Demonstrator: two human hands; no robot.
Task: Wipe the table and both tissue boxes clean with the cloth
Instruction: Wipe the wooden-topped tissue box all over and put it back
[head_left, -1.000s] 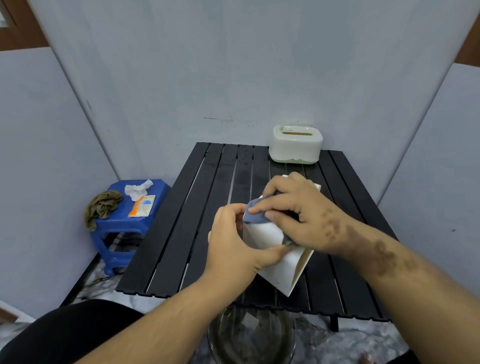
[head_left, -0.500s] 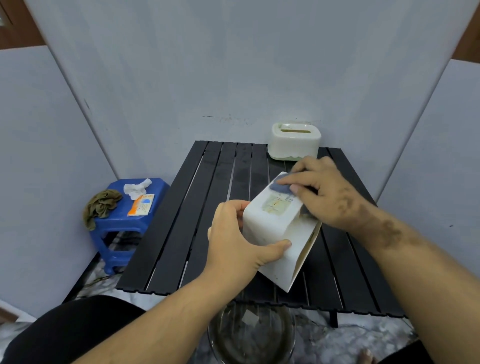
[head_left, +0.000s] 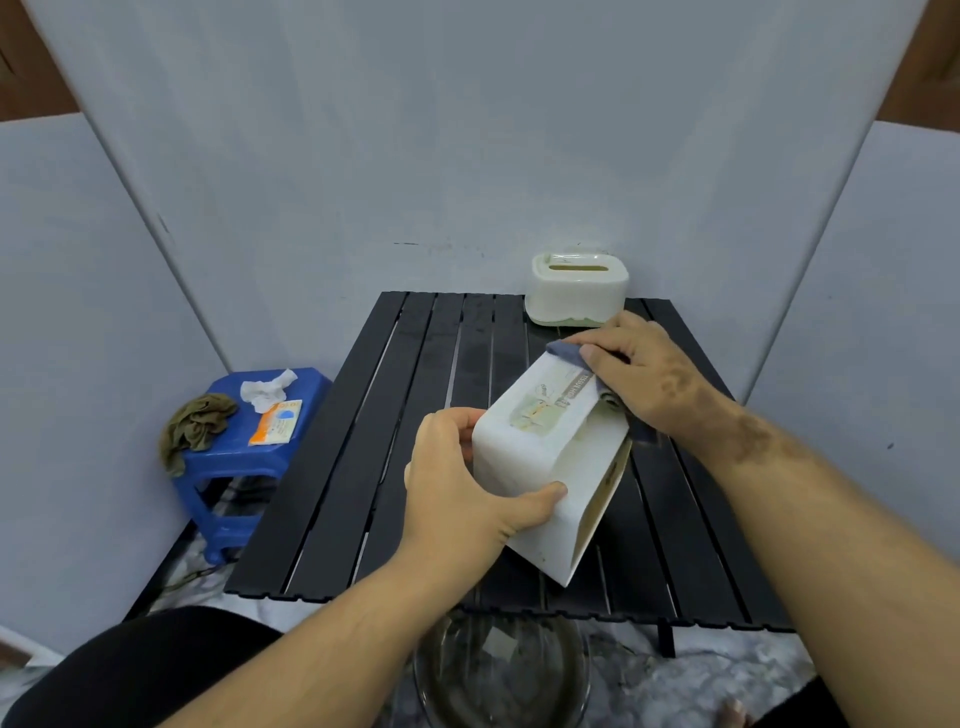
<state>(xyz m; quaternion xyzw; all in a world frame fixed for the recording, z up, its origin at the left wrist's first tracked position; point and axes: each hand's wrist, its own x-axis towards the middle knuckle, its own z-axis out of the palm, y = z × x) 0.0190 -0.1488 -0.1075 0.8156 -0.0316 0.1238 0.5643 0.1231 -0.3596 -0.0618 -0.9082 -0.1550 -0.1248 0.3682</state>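
Over the black slatted table (head_left: 415, 441), I saw the left hand (head_left: 457, 499) clasping the tilted white tissue box (head_left: 550, 467) while the right hand (head_left: 644, 374) pinched the blue cloth (head_left: 569, 353) against its far top edge.

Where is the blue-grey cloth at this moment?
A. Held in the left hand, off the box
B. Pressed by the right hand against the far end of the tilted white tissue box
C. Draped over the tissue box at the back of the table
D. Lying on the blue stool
B: the right hand presses the cloth onto the far end of the tilted white tissue box, which the left hand grips.
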